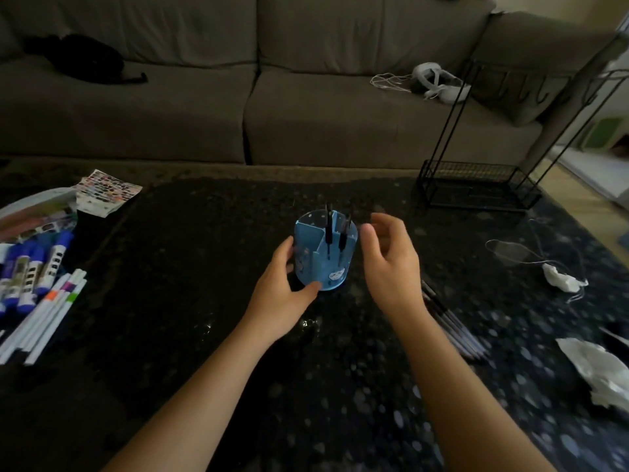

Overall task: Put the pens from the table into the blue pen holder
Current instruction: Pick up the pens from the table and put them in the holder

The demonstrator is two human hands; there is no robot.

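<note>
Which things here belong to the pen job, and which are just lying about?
Job: blue pen holder, two pens standing in it, loose dark pens, left hand gripping it, right hand.
Lying about: wire rack, crumpled tissue, headset, sticker sheet.

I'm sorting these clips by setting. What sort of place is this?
Most likely a home living room: a grey sofa stands behind the dark speckled table, which holds a blue pen holder and loose markers.

Dim room: grey-brown sofa [306,107] behind a dark speckled table [238,369], black wire rack [483,185] at right.
</note>
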